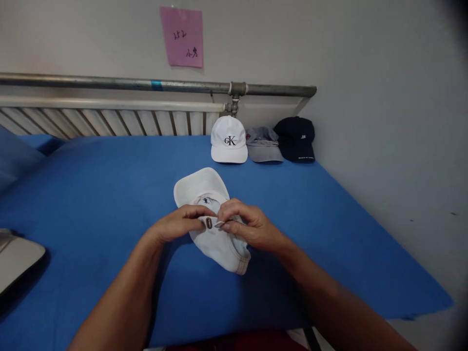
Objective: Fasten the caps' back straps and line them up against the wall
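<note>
A white baseball cap [215,246] is held over the blue surface in front of me, its brim [199,184] pointing away and to the left. On its back edge a small oval metal buckle [209,223] shows between my hands. My left hand [183,222] grips the cap's edge just left of the buckle, thumb and fingers closed on it. To the right, my right hand [248,222] pinches the cap's strap [219,224] close to the buckle. Part of the strap is hidden by the right fingers.
Along the far edge of the blue sheet [109,195] stand a white cap [229,139], a grey cap [264,146] and a black cap [295,139]. Behind them run a metal pipe [109,83] and a radiator [127,122]. A white object [18,258] lies at left.
</note>
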### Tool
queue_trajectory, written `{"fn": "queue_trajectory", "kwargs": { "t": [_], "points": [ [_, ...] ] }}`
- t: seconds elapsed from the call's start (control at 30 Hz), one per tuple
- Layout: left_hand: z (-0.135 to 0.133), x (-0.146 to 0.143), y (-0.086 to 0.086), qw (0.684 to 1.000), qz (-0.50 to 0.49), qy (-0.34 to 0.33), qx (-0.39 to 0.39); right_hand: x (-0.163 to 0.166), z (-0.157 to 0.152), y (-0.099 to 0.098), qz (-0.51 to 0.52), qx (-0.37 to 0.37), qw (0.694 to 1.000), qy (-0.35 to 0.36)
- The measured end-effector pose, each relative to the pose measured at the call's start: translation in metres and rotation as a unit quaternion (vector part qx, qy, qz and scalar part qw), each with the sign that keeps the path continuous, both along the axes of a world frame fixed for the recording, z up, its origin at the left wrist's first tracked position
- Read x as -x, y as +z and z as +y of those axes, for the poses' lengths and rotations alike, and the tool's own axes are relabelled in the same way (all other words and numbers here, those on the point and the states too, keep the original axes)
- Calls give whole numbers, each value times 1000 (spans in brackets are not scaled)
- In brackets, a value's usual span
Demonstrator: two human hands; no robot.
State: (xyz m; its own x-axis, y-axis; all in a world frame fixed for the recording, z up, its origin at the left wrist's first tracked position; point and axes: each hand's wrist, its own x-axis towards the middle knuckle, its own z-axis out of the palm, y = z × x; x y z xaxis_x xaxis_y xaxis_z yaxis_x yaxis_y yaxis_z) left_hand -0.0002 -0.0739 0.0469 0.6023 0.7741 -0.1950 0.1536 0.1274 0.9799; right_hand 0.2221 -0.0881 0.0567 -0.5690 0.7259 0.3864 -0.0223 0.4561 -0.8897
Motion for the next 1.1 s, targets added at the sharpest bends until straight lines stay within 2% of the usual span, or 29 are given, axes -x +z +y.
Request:
{"fn": "queue_trajectory", "kwargs": {
  "t": [0.07, 0.13, 0.23, 0.33, 0.47, 0.7, 1.1],
  "points": [
    [1, 1, -2, 993, -90, 53, 53, -1, 1, 0, -12, 13, 1000, -8],
    [1, 2, -4, 981, -147, 79, 98, -2, 2, 0, -21, 24, 999, -19],
    [0, 2, -6, 971, -183, 72, 139, -4, 3, 1, -29, 35, 999, -29],
    [-1, 2, -7, 965, -206, 80, 141, -4, 2, 4, -50, 28, 998, -41],
    [-2, 0, -7, 961, -221, 104, 132, -2, 0, 8, -69, 14, 996, -57],
    [-5, -8, -2, 957, -224, 126, 130, 1, -2, 5, -52, 47, 992, -108],
    [-7, -9, 0, 963, -190, 141, 131, 7, -3, -3, -90, -12, 983, -161]
  ]
}}
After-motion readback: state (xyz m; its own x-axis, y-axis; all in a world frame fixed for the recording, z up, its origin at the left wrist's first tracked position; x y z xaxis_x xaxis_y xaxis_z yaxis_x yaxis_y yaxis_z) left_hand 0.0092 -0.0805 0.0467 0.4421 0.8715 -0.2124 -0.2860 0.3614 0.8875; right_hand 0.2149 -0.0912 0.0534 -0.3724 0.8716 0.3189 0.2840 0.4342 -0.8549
